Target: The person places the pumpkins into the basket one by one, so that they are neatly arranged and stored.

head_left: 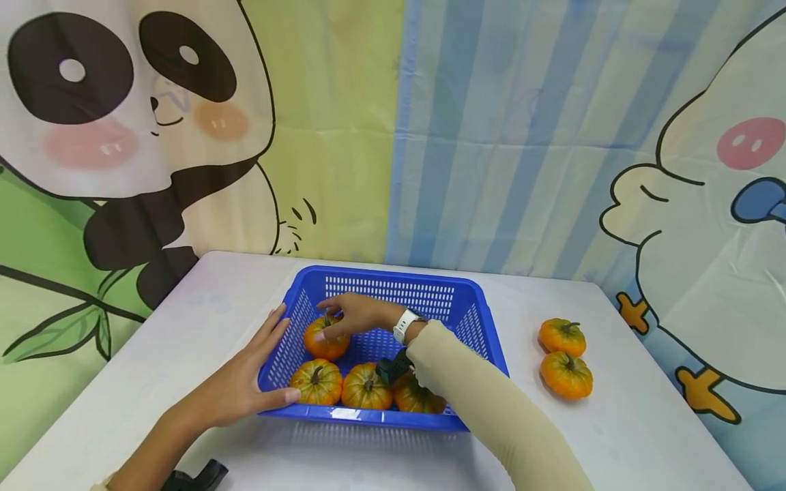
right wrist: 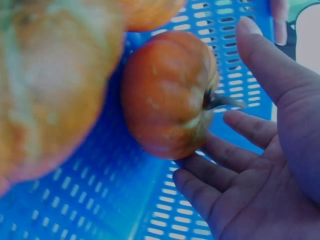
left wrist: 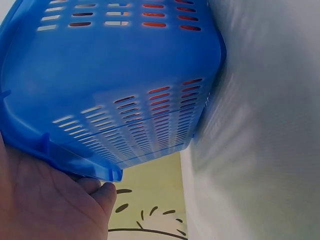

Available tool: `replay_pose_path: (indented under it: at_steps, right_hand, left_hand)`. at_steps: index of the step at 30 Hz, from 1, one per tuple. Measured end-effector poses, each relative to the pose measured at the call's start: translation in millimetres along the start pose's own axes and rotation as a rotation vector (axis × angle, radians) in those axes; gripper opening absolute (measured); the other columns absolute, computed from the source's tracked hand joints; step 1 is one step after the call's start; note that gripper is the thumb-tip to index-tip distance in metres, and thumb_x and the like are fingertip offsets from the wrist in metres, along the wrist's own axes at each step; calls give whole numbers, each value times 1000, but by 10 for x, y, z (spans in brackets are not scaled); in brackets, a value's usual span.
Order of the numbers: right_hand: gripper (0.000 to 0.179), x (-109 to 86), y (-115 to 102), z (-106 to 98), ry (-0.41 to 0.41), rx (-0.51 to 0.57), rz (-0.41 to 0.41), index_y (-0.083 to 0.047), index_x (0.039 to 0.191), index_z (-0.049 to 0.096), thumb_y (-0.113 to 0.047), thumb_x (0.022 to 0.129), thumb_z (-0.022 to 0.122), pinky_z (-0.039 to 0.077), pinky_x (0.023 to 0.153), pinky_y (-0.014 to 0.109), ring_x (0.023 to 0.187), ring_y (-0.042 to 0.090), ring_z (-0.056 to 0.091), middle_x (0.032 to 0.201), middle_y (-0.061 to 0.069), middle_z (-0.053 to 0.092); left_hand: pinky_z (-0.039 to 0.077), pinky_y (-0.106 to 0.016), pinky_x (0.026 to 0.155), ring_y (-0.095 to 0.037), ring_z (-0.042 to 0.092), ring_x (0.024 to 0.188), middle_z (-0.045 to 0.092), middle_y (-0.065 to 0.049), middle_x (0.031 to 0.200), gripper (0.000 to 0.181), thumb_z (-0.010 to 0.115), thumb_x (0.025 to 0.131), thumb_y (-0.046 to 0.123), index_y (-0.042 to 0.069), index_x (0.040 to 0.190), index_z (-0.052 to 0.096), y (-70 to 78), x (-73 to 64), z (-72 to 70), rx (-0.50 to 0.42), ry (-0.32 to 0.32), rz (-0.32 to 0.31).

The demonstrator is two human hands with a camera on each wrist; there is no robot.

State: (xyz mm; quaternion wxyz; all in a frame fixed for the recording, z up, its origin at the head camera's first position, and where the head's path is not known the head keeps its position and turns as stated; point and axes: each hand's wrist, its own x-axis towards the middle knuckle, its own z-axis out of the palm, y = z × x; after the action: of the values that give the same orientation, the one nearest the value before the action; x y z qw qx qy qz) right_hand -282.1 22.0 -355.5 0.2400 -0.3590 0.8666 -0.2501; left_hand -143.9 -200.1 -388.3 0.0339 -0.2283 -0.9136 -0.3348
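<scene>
A blue perforated plastic basket (head_left: 430, 419) stands on the table with small orange pumpkins inside. My right hand (head_left: 359, 315) reaches over one pumpkin (head_left: 324, 348) at the basket's left side. In the right wrist view, that hand (right wrist: 255, 185) has its fingers spread beside and below a pumpkin (right wrist: 165, 95); the thumb stays apart from it. Three more pumpkins (head_left: 367, 387) line the near side of the basket. Along the left rim lies my left hand (head_left: 245, 375), fingers extended and thumb at the near corner; the left wrist view shows it against the basket's outside (left wrist: 100, 60).
Two pumpkins (head_left: 566, 375) sit together on the white table (head_left: 540, 450), right of the basket. Behind the table hangs a cartoon-printed curtain (head_left: 344, 136). A black device (head_left: 393, 367) is under my right wrist, another (head_left: 196, 477) by my left.
</scene>
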Motion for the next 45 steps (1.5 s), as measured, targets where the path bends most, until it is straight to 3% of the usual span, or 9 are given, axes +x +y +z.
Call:
replay_pose_path:
  at_steps: [9, 14, 22, 28, 37, 45]
  right_hand:
    - [69, -140, -149, -214, 76, 26, -100, -7, 148, 40, -44, 94, 62, 42, 103, 34, 130, 29, 48, 145, 16, 47]
    - [65, -324, -234, -396, 145, 78, -108, -10, 150, 38, -41, 97, 58, 42, 104, 36, 132, 30, 45, 147, 14, 44]
    - [53, -641, -187, -567, 224, 134, -93, -17, 148, 42, -40, 101, 51, 46, 99, 35, 128, 24, 49, 142, 7, 50]
    - [48, -836, -140, -663, 304, 172, -151, -11, 145, 45, -31, 102, 52, 45, 100, 35, 125, 24, 52, 138, 10, 53]
    - [41, -1141, -56, -702, 410, 181, -232, -8, 138, 54, -27, 102, 52, 47, 98, 36, 121, 18, 55, 133, 9, 58]
    - [40, -1310, 13, -660, 435, 148, -213, -6, 136, 56, -24, 101, 54, 48, 98, 38, 120, 20, 57, 129, 10, 61]
  left_hand:
    - [37, -68, 93, -49, 17, 141, -2, -5, 163, 103, 70, 80, 49, 10, 157, 13, -8, 3, 7, -12, 1, 2]
    - [35, -68, 95, -48, 16, 141, -2, -5, 163, 103, 69, 80, 50, 10, 157, 13, 1, 1, -2, -5, 7, -4]
    - [32, -70, 96, -47, 14, 142, -2, -3, 163, 103, 70, 80, 50, 11, 157, 13, 8, 2, -11, -5, 5, -18]
    - [31, -70, 96, -47, 14, 142, -2, -3, 163, 104, 70, 79, 49, 10, 157, 14, 9, -5, -14, -5, 10, -16]
    - [32, -70, 96, -46, 14, 143, -2, -3, 163, 105, 70, 79, 51, 10, 157, 14, 14, 8, -5, -5, 5, -25]
    - [30, -70, 97, -47, 13, 143, -2, -3, 163, 104, 71, 79, 50, 9, 157, 14, 18, 7, -6, -6, 1, -21]
